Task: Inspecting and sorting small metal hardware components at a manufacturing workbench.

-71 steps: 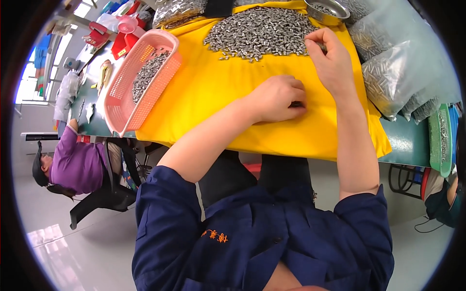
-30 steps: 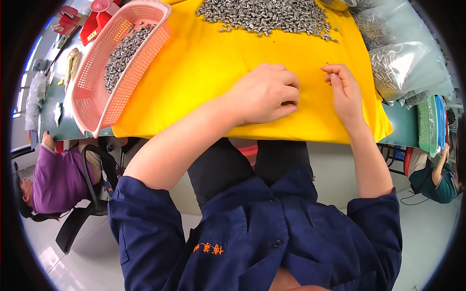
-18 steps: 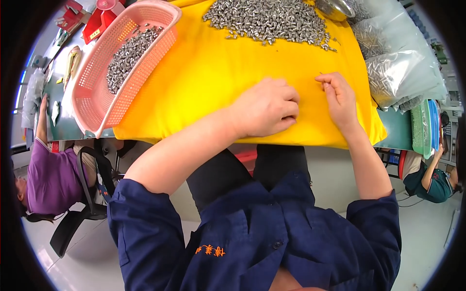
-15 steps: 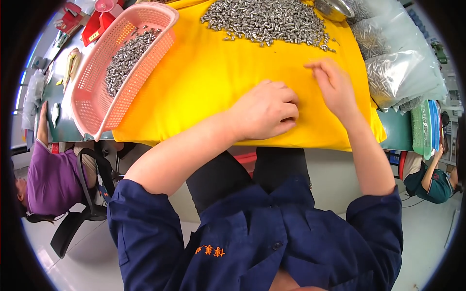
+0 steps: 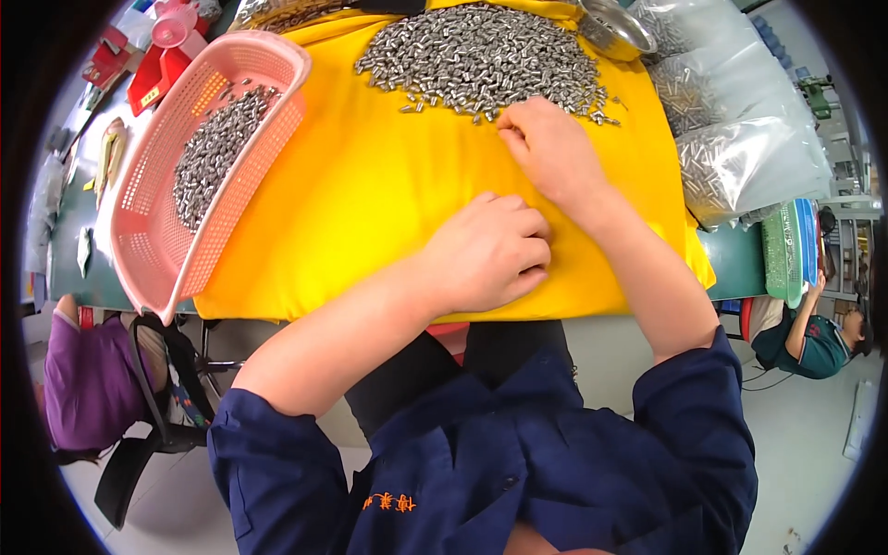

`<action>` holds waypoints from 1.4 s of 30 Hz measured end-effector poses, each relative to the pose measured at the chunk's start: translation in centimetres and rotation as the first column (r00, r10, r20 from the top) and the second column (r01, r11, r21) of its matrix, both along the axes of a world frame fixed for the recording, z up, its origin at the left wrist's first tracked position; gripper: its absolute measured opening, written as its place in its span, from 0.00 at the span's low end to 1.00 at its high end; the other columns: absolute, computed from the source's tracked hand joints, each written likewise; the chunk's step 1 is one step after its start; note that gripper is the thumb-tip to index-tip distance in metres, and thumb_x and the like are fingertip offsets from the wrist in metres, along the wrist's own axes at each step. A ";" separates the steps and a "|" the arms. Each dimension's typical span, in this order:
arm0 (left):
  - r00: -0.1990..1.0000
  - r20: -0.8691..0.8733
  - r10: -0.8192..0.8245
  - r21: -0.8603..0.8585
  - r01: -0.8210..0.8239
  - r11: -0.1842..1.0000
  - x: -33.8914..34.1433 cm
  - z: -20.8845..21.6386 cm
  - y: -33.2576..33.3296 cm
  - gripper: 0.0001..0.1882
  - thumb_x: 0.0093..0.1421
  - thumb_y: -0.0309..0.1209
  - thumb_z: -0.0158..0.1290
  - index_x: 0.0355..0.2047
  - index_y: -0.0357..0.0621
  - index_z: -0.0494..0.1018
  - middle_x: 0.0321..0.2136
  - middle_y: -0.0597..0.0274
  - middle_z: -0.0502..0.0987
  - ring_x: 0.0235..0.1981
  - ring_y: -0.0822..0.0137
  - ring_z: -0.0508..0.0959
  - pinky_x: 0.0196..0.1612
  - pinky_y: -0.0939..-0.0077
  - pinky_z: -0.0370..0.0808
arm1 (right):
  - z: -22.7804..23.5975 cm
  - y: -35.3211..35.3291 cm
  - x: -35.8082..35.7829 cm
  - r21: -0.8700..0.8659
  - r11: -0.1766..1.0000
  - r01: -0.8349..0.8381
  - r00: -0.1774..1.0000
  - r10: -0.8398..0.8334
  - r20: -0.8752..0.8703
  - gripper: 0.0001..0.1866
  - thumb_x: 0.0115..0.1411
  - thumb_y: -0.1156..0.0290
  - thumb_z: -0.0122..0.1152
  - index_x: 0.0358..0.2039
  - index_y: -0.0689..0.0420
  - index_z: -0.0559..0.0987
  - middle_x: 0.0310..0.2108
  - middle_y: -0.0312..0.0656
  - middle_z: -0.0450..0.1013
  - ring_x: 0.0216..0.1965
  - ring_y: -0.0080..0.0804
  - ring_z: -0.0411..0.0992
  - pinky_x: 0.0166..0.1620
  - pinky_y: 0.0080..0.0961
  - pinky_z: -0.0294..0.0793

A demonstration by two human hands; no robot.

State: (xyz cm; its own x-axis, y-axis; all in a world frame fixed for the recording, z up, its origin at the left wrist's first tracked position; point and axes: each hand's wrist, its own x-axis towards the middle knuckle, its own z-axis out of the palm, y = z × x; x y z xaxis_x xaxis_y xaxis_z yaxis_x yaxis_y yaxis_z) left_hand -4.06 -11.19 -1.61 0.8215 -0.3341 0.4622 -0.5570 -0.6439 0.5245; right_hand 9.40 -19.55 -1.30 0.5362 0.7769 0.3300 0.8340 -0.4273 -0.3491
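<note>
Small parts [image 5: 481,60]: bright, smooth metal. Cloth [image 5: 370,166]: matt fabric. Basket [image 5: 264,148]: perforated plastic. Bags [image 5: 731,166]: glossy clear plastic. Bowl [image 5: 622,44]: shiny metal.

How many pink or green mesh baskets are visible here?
2: a pink basket at the left of the yellow cloth, holding small metal parts, and a green basket to the cloth's right. Others may be hidden underneath.

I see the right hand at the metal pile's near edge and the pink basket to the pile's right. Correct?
Not quite, the basket's side is wrong: the head view shows the pink basket to the left of the metal pile. The right hand is indeed at the pile's near edge.
</note>
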 end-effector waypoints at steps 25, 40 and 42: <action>0.999 -0.040 -0.028 -0.102 0.023 0.994 0.3 0.3 -0.1 0.02 0.41 0.27 0.54 0.19 0.46 0.71 0.26 0.66 0.71 0.30 0.63 0.70 0.32 0.70 0.66 | 6.2 -2.2 12.4 0.155 0.986 0.066 0.851 -0.137 0.506 0.07 0.53 0.72 0.48 0.29 0.60 0.73 0.25 0.47 0.69 0.29 0.41 0.68 0.34 0.30 0.67; 1.000 0.016 0.020 -0.209 -0.017 0.978 0.1 0.6 1.2 0.04 0.43 0.26 0.56 0.21 0.45 0.72 0.28 0.61 0.73 0.32 0.60 0.72 0.35 0.69 0.68 | 4.4 0.1 1.9 0.510 0.847 0.149 0.796 0.203 -0.570 0.10 0.57 0.73 0.44 0.38 0.62 0.68 0.25 0.34 0.70 0.25 0.17 0.67 0.29 0.15 0.66; 0.989 -0.035 0.141 -0.197 -0.145 0.970 0.7 1.6 2.4 0.04 0.45 0.25 0.55 0.24 0.43 0.73 0.29 0.59 0.74 0.32 0.60 0.74 0.37 0.71 0.70 | 3.1 -0.3 1.8 0.550 0.816 0.179 0.731 0.264 -0.630 0.10 0.58 0.72 0.44 0.38 0.62 0.68 0.25 0.35 0.70 0.26 0.18 0.66 0.29 0.15 0.65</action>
State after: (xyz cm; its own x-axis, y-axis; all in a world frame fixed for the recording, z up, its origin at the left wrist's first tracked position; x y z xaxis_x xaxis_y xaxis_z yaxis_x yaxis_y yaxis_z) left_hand -3.36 -8.77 -0.03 0.8639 -0.1159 0.4902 -0.4546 -0.5984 0.6598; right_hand 11.16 -19.81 1.82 0.7484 0.6054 0.2707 0.3029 0.0511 -0.9516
